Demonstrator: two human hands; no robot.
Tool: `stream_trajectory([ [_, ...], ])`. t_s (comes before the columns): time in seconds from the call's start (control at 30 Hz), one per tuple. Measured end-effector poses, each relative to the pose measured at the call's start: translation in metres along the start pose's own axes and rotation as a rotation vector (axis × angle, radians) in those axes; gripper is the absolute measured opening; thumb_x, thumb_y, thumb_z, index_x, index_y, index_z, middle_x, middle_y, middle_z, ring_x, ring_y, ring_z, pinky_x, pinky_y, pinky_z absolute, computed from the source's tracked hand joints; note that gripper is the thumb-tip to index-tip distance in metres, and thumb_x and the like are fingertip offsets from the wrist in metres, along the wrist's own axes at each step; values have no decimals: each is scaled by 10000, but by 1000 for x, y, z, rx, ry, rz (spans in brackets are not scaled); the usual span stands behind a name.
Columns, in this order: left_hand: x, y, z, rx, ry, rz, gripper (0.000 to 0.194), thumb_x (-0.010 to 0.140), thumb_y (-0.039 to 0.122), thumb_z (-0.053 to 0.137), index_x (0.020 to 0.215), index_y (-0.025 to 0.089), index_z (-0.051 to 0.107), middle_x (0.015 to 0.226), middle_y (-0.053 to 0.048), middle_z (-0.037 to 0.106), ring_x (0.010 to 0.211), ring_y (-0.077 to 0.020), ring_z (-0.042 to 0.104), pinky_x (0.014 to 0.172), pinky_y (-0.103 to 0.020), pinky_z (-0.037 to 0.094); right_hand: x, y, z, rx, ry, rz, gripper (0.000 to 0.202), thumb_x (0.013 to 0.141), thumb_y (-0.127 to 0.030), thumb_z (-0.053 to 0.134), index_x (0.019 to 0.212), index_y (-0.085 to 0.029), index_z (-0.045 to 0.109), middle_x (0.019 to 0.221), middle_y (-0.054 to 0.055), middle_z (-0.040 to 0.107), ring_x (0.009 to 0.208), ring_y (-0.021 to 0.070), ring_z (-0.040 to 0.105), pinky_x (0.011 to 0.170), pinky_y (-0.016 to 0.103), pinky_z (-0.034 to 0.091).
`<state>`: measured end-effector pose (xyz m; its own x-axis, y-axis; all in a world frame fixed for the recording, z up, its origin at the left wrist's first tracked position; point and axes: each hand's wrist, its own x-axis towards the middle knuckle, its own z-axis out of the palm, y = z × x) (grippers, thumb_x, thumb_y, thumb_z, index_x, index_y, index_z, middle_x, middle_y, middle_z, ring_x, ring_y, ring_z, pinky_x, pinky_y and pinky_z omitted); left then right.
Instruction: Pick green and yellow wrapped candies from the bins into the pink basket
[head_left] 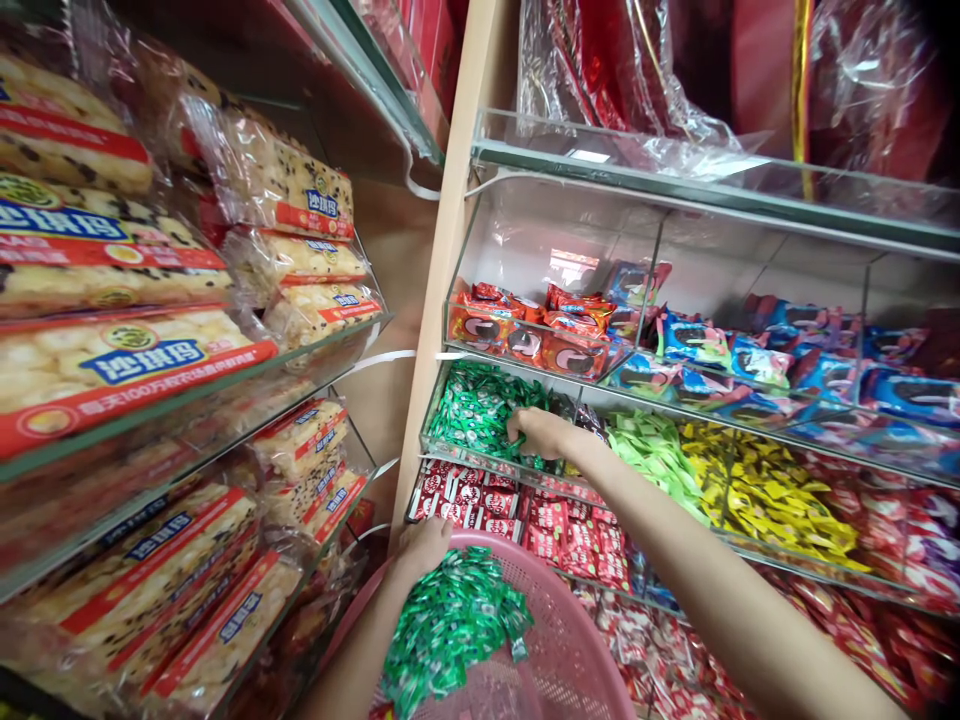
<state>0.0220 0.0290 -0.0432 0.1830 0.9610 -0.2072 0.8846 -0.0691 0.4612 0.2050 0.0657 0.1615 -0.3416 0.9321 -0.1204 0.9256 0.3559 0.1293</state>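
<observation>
My left hand (427,548) is closed on the rim of a pink plastic basket (592,620), at the bottom middle of the head view. A heap of green-wrapped candies (457,625) lies in the basket's left part. Further up, my right hand (541,433) reaches into a clear shelf bin (480,455) that holds more candies in the same green wrappers. Its fingers curl down on the candies at the bin's right side, and the fingertips are partly hidden among them.
Light green (651,455) and yellow candies (765,490) fill the bins to the right. Red packets (574,540) lie below, blue packets (694,340) above. Glass shelves of packaged sachima (150,360) stand close on the left. A wooden post (439,270) divides the shelving.
</observation>
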Motion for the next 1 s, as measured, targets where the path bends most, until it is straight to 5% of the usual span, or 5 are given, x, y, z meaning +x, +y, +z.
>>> stream_trajectory([
  [0.3,1,1,-1,18,8,-2,522,856,477,191,995,216,622,1034,-92,633,964,-234,578,799,-317,413,2,0,12,-27,8,-63,275,581,-40,640,795,-212,656,947,49,626,941,209,527,716,238,372],
  [0.63,4,-3,3,17,27,40,534,851,465,167,971,213,623,1015,-102,637,941,-263,583,786,-360,420,-5,1,8,-94,94,-86,162,651,-174,645,808,-215,643,960,57,617,960,227,441,782,332,271],
  [0.87,4,-4,4,8,32,44,541,849,472,160,956,220,626,1001,-97,642,931,-271,585,780,-367,421,2,7,6,132,248,-37,129,679,-270,640,797,-219,630,853,21,636,939,222,445,805,382,256],
  [1.0,4,-3,4,9,20,46,535,852,470,162,957,225,626,1001,-89,642,926,-258,588,773,-350,423,11,5,11,457,287,-24,204,678,-340,626,787,-169,610,738,-9,603,737,142,503,702,281,336],
])
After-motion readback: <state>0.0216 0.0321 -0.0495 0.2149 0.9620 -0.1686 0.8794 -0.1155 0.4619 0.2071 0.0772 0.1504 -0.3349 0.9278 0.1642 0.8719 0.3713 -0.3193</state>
